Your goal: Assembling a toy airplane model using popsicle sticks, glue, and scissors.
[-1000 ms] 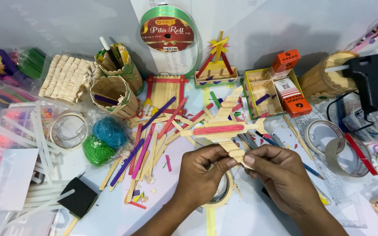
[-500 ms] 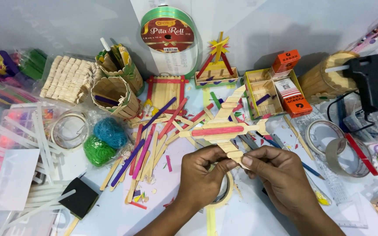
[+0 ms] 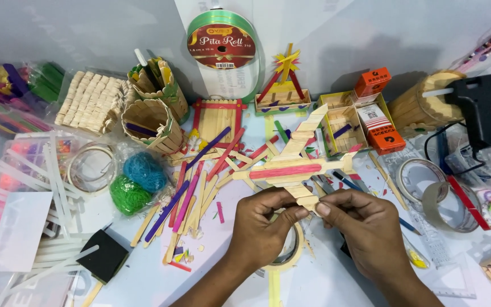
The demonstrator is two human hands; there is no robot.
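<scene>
Wooden craft-stick airplane [image 3: 294,162] w/ pink stripe, held above cluttered table [image 3: 336,284], centre of view. Left hand [image 3: 262,227] pinching lower tail end w/ thumb & fingers; right hand [image 3: 365,227] pinching same end from other side. Masking tape roll [image 3: 291,250] under left hand. Loose coloured sticks [image 3: 194,187] just left, black glue gun [image 3: 481,108] far right.

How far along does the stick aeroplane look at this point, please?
Mostly built: the stick aeroplane already has a long body, crossing wings and a pink stick on top. In hand: the left hand and right hand pinch its near end together. What remains cannot be told for sure; loose coloured sticks lie spread on the table, and the glue gun rests at the right.
</scene>
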